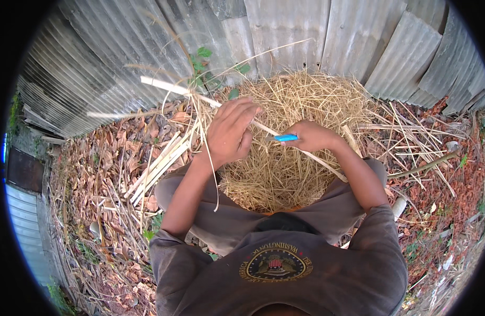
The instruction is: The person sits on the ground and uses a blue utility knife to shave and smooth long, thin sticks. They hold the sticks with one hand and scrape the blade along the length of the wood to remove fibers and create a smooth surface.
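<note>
My left hand (pixel 229 130) grips a long pale strip of split cane (pixel 163 84) that runs from upper left down past my right forearm. My right hand (pixel 312 136) is closed around a small tool with a blue handle (pixel 286 138), its tip against the strip between the two hands. Thin shavings hang from the strip near my left hand. Both hands are over a heap of dry straw-like shavings (pixel 290 105) between my knees.
A bundle of split cane strips (pixel 157 167) lies on dry leaves by my left knee. A corrugated metal fence (pixel 284 31) stands behind the heap, with a small green plant (pixel 203 66) at its foot. Loose sticks (pixel 411 131) lie to the right.
</note>
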### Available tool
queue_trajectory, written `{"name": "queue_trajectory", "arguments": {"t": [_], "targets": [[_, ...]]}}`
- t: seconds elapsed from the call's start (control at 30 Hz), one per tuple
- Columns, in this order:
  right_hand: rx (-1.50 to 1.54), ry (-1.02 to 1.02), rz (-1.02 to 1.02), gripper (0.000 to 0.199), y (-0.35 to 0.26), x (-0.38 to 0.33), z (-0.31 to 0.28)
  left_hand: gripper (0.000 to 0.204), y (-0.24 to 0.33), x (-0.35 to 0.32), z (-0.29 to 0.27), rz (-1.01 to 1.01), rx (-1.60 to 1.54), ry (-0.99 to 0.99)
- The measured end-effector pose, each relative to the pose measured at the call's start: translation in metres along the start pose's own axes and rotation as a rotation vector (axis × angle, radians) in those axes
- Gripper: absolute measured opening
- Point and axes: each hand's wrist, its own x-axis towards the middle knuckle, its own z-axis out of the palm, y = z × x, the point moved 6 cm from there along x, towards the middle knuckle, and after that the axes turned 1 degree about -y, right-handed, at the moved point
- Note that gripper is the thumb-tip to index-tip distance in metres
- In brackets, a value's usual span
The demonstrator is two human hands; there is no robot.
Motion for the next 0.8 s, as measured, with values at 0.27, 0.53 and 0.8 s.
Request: {"name": "queue_trajectory", "arguments": {"t": [0.27, 0.53, 0.8], "targets": [[-0.187, 0.016, 0.081, 0.025, 0.006, -0.032, -0.031, 0.03, -0.076, -0.05, 0.032, -0.267, 0.206, -0.535], [-0.161, -0.038, 0.188, 0.036, 0.033, -0.05, -0.076, 0.031, -0.048, -0.028, 0.027, -0.026, 0.591, -0.452], [-0.343, 0.009, 0.367, 0.035, 0.037, -0.067, -0.129, 0.039, -0.059, -0.039, 0.028, -0.425, 0.186, -0.748]]}}
